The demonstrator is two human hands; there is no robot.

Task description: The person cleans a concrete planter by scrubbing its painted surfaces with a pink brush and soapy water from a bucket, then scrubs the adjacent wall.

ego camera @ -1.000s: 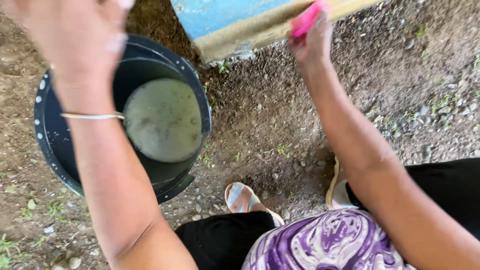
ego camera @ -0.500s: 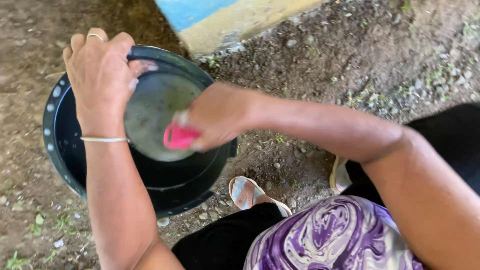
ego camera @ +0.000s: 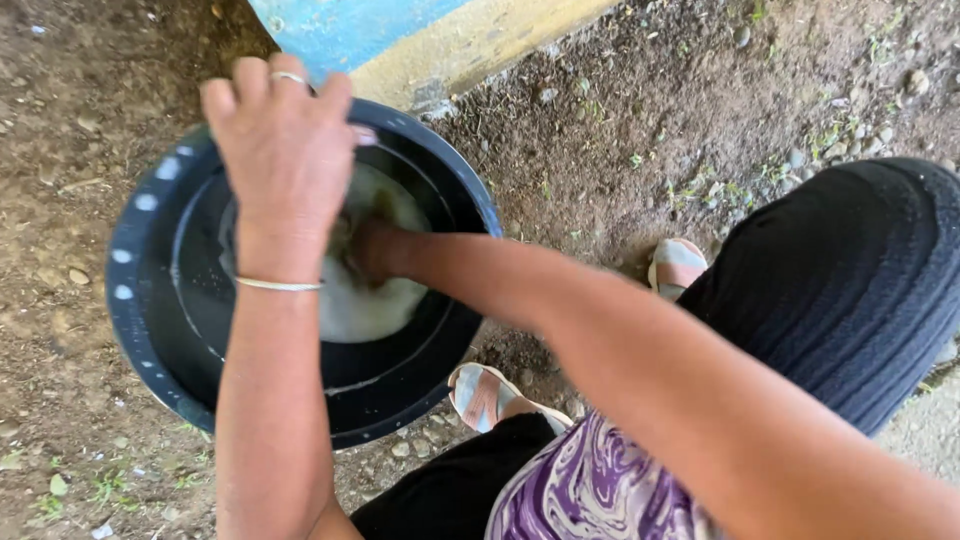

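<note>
A round pale plate [ego camera: 365, 300] lies inside the dark basin [ego camera: 150, 300]. The left hand [ego camera: 285, 150] grasps the plate's upper edge above the basin. The right hand [ego camera: 365, 245], blurred, presses on the plate; I cannot tell its grip.

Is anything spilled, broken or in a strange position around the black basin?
Nothing stands out. The black basin sits level on the dirt ground, with no spill visible around it. The left hand holds a pale round dish inside it; the right hand is partly hidden.
</note>
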